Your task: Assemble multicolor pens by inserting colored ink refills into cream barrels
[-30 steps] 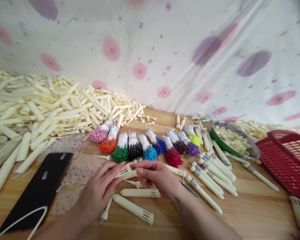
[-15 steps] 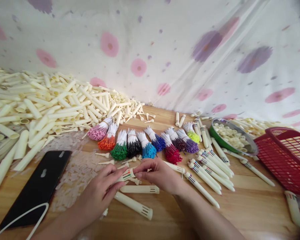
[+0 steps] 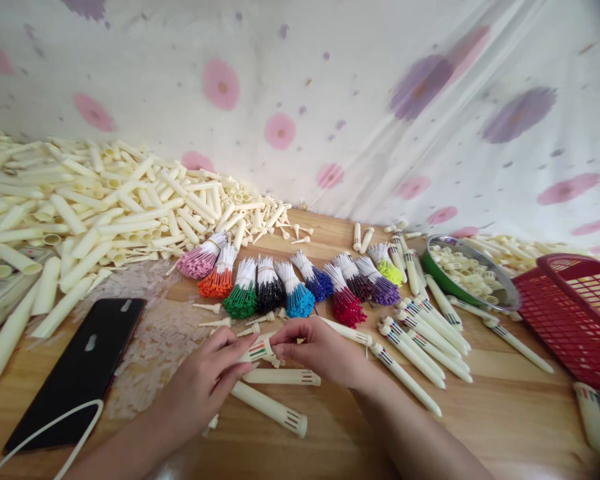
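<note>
My left hand (image 3: 215,363) is closed around a cream multicolour pen barrel (image 3: 256,348) whose slots show red, green and dark strips. The thumb and fingers of my right hand (image 3: 313,348) pinch at the barrel's open end; any small part between those fingertips is hidden. Just below lie two cream barrels with bare slots, one pale barrel (image 3: 283,377) nearly level and a slanted barrel (image 3: 270,408). Beyond my hands stand bundles of refills with coloured tips, among them a light blue bundle (image 3: 296,293) and a crimson bundle (image 3: 347,300).
A heap of cream barrels (image 3: 105,200) fills the back left. A black phone (image 3: 75,373) with a white cable lies among clear plastic bits (image 3: 150,347). Right of my hands are several pens (image 3: 413,350), a green-sided bowl (image 3: 445,283) of small parts and a red basket (image 3: 570,320).
The barrel has turned slightly in my fingers, so more coloured slots face me. Both hands keep their grip. The whole view has shifted a little.
</note>
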{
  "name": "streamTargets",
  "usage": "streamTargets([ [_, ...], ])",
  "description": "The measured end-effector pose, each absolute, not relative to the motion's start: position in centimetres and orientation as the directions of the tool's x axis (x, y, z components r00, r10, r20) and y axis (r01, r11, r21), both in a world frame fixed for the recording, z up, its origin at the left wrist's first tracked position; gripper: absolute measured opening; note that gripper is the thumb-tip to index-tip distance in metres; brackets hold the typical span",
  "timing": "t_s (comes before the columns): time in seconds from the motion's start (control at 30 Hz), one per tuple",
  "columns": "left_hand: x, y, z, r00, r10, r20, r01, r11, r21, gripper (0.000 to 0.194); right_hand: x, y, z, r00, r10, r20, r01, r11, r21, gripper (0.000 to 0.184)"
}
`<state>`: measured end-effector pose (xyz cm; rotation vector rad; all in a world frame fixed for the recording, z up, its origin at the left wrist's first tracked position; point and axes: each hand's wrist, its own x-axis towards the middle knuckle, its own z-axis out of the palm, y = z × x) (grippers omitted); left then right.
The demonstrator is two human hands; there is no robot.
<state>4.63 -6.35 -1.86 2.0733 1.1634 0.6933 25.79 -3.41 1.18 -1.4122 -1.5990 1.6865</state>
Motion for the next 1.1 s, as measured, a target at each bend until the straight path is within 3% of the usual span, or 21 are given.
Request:
streamTargets([
  [0.23, 4.1, -6.0, -2.2, 0.488, 0.869, 0.088, 0.441, -0.332, 0.833, 0.036, 26.2, -4.1, 2.7, -0.473, 0.864, -0.174, 0.352, 0.004, -0.936, 0.013],
  [0.43, 3.9, -5.8, -2.3, 0.570, 0.814, 0.109, 0.360, -0.367, 0.858, 0.040, 26.2, -4.4, 3.4, -0.573, 0.819, -0.038, 0.466, 0.287, -0.837, 0.014],
  [0.57, 3.7, -5.6, -2.1, 0.587, 0.804, 0.101, 0.351, -0.364, 0.862, 0.038, 26.8, -4.3, 3.8, -0.603, 0.797, -0.025, 0.395, 0.271, -0.878, 0.012],
  [0.67, 3.2, -5.3, -2.0, 0.539, 0.835, 0.111, 0.363, -0.349, 0.864, 0.036, 27.7, -4.0, 4.2, -0.487, 0.873, -0.031, 0.434, 0.211, -0.876, 0.015],
  [0.77, 2.6, -4.9, -1.9, 0.439, 0.891, 0.120, 0.399, -0.313, 0.862, 0.032, 28.3, -3.4, 4.2, -0.354, 0.935, -0.016, 0.619, 0.221, -0.754, 0.025],
  [0.93, 2.1, -4.4, -2.5, 0.265, 0.957, 0.121, 0.452, -0.234, 0.861, 0.033, 28.7, -2.8, 2.8, -0.301, 0.954, 0.000, 0.867, 0.273, -0.417, 0.037],
  [1.1, 2.1, -4.6, -2.8, 0.226, 0.969, 0.097, 0.460, -0.194, 0.866, 0.035, 30.5, -3.2, 2.0, -0.258, 0.962, -0.094, 0.947, 0.233, -0.221, 0.023],
])
